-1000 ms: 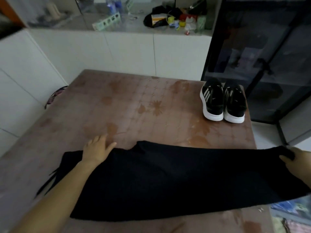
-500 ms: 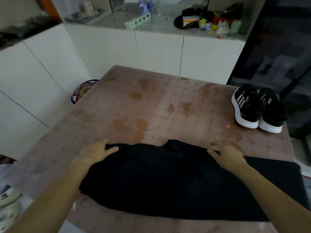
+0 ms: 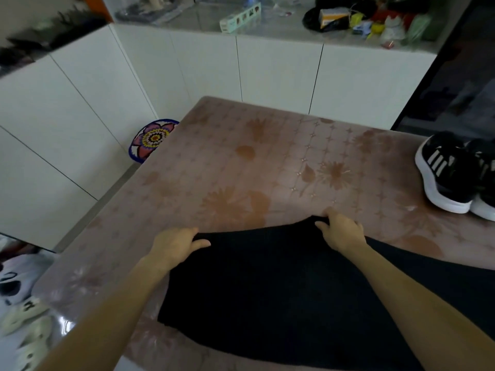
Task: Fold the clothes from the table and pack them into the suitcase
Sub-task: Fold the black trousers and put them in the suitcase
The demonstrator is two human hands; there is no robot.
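Pretty dim indoor shot, soft flat light, shadows barely there. The black garment (image 3: pixel 267 290) is so dark its folds just vanish. Small glare patch on the table (image 3: pixel 63 324) corner, left of the left hand (image 3: pixel 174 243). Fisheye bends the cabinets (image 3: pixel 276 76); counter clutter (image 3: pixel 348 17) far beyond it looks soft.

One black garment (image 3: pixel 267 290), two sneakers (image 3: pixel 444 172), two hands (image 3: pixel 174 243) (image 3: pixel 341 232), one table (image 3: pixel 241 170), one floral mat (image 3: pixel 152 139)

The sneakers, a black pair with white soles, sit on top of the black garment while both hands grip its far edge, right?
Not quite. The head view shows the sneakers standing on the bare table at the right, apart from the black garment, not on it. The left hand and right hand do grip its far edge.
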